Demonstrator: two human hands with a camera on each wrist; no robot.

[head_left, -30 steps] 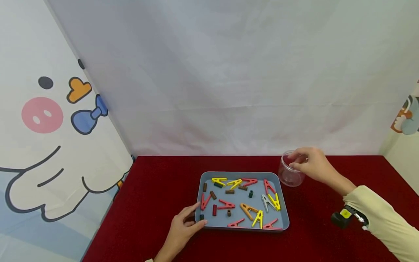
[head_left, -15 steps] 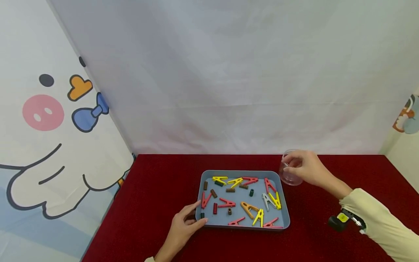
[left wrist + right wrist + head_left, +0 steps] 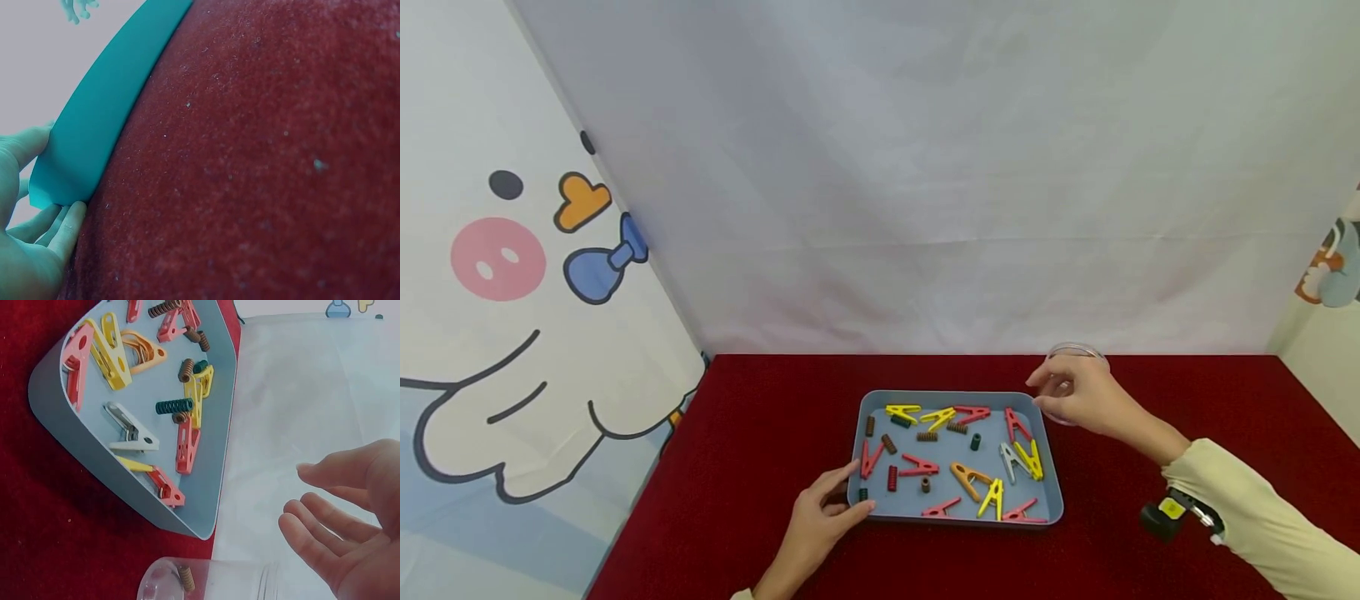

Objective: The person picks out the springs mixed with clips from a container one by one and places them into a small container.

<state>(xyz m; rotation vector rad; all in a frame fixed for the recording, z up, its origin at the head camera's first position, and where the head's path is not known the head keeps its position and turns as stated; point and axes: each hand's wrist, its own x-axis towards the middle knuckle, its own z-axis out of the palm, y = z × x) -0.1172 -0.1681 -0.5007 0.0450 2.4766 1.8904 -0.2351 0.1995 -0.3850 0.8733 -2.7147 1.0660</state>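
Note:
In the head view, my left hand (image 3: 814,521) holds the front-left corner of a blue-grey tray (image 3: 962,395). In the left wrist view its thumb and fingers (image 3: 69,228) grip the tray's wall (image 3: 94,119). Inside lie plastic spring clips, among them an orange clip (image 3: 965,481) and a grey clip (image 3: 1011,460), with loose coil springs such as a green spring (image 3: 175,405). My right hand (image 3: 1086,392) hovers past the tray's back-right corner with relaxed fingers and holds nothing. Behind it stands a clear jar (image 3: 234,581), partly hidden; a brown spring (image 3: 187,579) lies inside.
A red cloth (image 3: 775,417) covers the table under the tray and jar. A pale curtain (image 3: 880,208) closes off the back, and a cartoon-printed panel (image 3: 497,350) stands at the left.
My right hand has moved from over the jar's mouth leftward toward the tray's back-right corner. The left hand still holds the tray, and the tray stays where it was.

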